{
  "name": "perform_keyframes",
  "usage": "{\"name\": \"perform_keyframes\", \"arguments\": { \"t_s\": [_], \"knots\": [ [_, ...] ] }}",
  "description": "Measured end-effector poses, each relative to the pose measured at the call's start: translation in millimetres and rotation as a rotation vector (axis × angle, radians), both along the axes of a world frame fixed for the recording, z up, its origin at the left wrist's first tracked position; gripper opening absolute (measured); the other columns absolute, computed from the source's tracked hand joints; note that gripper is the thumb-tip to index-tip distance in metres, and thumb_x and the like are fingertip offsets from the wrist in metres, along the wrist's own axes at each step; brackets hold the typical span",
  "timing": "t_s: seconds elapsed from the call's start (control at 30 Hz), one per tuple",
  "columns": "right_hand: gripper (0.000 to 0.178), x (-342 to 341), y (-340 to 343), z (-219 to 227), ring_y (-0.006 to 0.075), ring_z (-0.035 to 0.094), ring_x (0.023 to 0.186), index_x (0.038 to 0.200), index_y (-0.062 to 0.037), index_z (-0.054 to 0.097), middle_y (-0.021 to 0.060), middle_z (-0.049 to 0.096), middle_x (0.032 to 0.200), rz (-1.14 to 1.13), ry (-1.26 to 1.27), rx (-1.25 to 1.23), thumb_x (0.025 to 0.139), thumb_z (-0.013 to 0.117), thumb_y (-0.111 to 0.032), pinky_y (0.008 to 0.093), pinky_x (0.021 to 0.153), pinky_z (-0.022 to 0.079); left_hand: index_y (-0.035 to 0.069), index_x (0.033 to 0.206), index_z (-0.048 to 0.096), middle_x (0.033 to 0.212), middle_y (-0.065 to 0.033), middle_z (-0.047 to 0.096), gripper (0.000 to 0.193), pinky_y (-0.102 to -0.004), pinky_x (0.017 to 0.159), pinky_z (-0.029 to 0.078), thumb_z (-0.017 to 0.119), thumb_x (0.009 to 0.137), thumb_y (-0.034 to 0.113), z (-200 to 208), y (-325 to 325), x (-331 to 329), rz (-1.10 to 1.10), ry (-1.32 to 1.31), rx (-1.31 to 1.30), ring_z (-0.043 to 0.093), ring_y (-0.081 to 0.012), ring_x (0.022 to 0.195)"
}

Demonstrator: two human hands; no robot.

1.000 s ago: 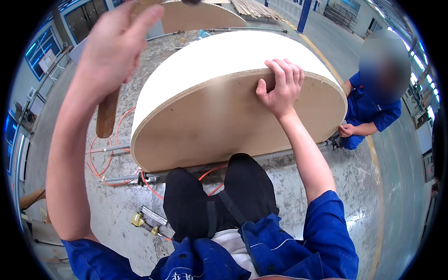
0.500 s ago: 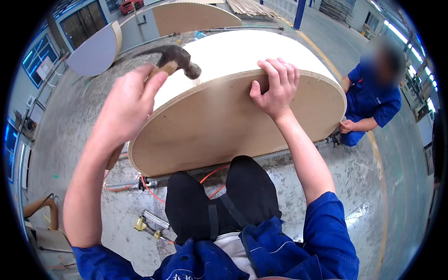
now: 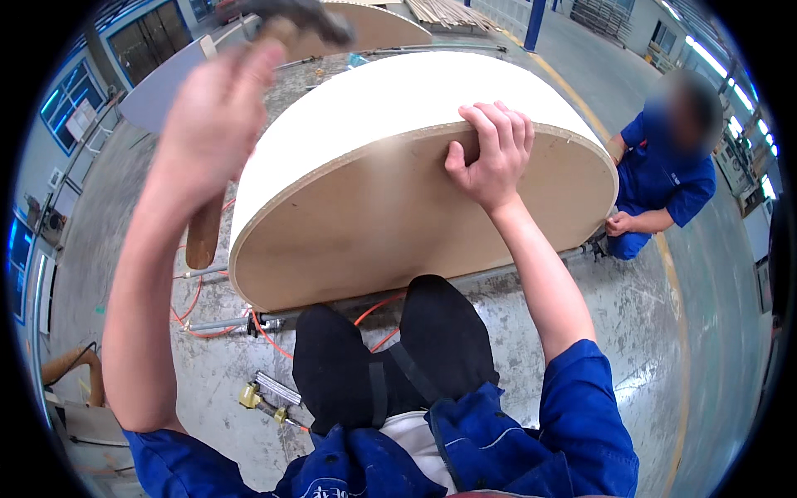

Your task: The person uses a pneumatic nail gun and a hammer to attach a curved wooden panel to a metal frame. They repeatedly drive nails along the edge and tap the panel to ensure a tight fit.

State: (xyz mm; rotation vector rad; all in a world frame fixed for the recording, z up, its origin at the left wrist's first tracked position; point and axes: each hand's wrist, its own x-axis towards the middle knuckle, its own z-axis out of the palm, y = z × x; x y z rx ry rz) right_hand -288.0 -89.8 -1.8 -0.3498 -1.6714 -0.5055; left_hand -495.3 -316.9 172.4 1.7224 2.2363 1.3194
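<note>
My left hand point(image 3: 207, 124) is closed round the wooden handle of a claw hammer point(image 3: 203, 236), raised at the upper left with its dark head blurred by motion. The hammer is apart from the large half-round wooden form point(image 3: 332, 224), which stands before my knees with a brown flat face and a white curved top. My right hand point(image 3: 494, 158) grips the form's upper rim, fingertips over the edge and thumb against the brown face. At the form's right end a co-worker in blue point(image 3: 664, 178) crouches with a hand close to its lower corner.
On the floor by my left leg lies a nail gun point(image 3: 261, 400). Orange hoses point(image 3: 198, 299) and metal bars point(image 3: 220, 324) run along the form's base. Behind stand other curved panels point(image 3: 365, 25), and a pile of wood strips point(image 3: 448, 15) lies farther back.
My left hand has lifted the hammer up and away from the form's rim. My right hand keeps its place on the edge.
</note>
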Motion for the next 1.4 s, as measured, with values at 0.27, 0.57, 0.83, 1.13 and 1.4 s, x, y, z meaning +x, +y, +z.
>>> {"name": "perform_keyframes", "arguments": {
  "t_s": [0.27, 0.57, 0.83, 1.13, 1.4],
  "knots": [
    [0.041, -4.6, -1.4, 0.4, 0.0268, 0.058, 0.11, 0.116, -0.0159, 0.065, 0.0028, 0.065, 0.114, 0.012, 0.002, 0.004, 0.078, 0.068, -0.031, 0.0419, 0.104, 0.04, -0.009, 0.11, 0.064, 0.07, -0.0148, 0.062, 0.039, -0.0361, 0.066, 0.05, 0.053, 0.105, 0.029, -16.5, 10.1, -7.0, -0.088, 0.568, -0.342, 0.061, -0.0203, 0.067],
    [0.04, -2.9, -3.3, 2.8, 0.029, 0.06, 0.111, 0.114, -0.0118, 0.064, 0.0057, 0.067, 0.113, 0.067, 0.012, 0.017, 0.078, 0.07, -0.028, 0.0426, 0.103, 0.041, -0.007, 0.103, 0.062, 0.07, -0.0171, 0.06, 0.045, -0.0398, 0.063, 0.048, 0.054, 0.104, 0.038, -30.1, 0.7, 6.7, 0.033, 0.152, -0.102, 0.059, -0.0298, 0.062],
    [0.041, 6.1, 0.0, 0.1, 0.0279, 0.061, 0.112, 0.113, -0.0123, 0.062, 0.0053, 0.066, 0.117, 0.115, 0.015, -0.024, 0.075, 0.072, -0.027, 0.0419, 0.102, 0.041, 0.002, 0.089, 0.05, 0.054, 0.0022, 0.044, 0.033, -0.0279, 0.035, 0.035, 0.051, 0.107, 0.03, -35.2, 11.2, 7.5, -0.016, 0.151, -0.363, 0.044, -0.0079, 0.039],
    [0.039, -0.1, -2.4, 4.0, 0.0213, 0.058, 0.105, 0.108, -0.0185, 0.066, -0.0023, 0.065, 0.109, 0.098, 0.044, -0.059, 0.07, 0.073, -0.027, 0.0382, 0.099, 0.039, -0.001, 0.094, 0.058, 0.057, 0.0005, 0.047, 0.039, -0.0283, 0.04, 0.036, 0.055, 0.105, 0.036, -34.2, 14.4, 20.2, 0.031, 0.083, -0.358, 0.044, -0.008, 0.043],
    [0.04, -1.6, -1.8, 1.6, 0.0205, 0.057, 0.103, 0.105, -0.0194, 0.069, -0.0028, 0.065, 0.104, 0.117, 0.083, -0.047, 0.065, 0.073, -0.022, 0.0373, 0.1, 0.038, 0.005, 0.108, 0.062, 0.058, 0.0064, 0.045, 0.041, -0.0193, 0.037, 0.03, 0.048, 0.108, 0.044, -15.5, 23.8, 15.4, -0.093, 0.192, 0.085, 0.041, -0.0023, 0.041]
  ]
}}
